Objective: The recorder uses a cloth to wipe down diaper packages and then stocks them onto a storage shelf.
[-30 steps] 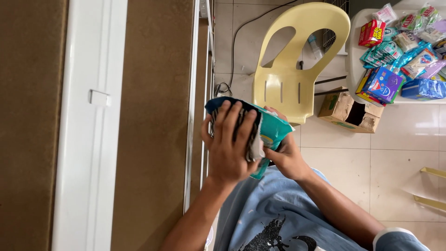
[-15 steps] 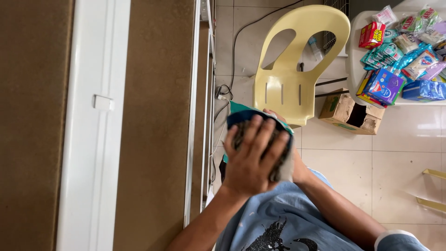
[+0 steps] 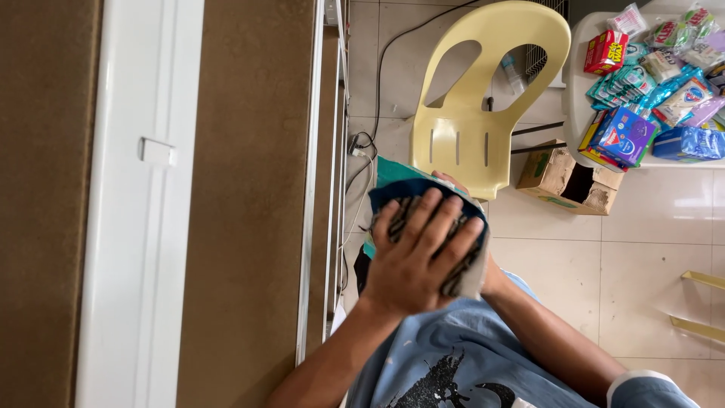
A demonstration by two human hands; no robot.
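My left hand (image 3: 420, 261) lies flat, fingers spread, pressing a grey striped cloth (image 3: 462, 273) onto a teal object with a dark blue edge (image 3: 394, 178). I hold this object in front of my chest, above my blue shirt. My right hand (image 3: 451, 180) grips it from underneath. Only its fingertips show at the far edge, and the rest is hidden behind the object and the cloth. What the teal object is cannot be told.
A yellow plastic chair (image 3: 483, 113) stands on the tiled floor just beyond my hands. A cardboard box (image 3: 566, 177) sits beside it, next to a white table (image 3: 578, 91) piled with colourful packets. Cables (image 3: 362, 143) run along a white-framed brown panel (image 3: 143, 204) at left.
My left hand has slid with the cloth across the teal object, from its left side to over its middle. The object has tilted and now sits a little lower.
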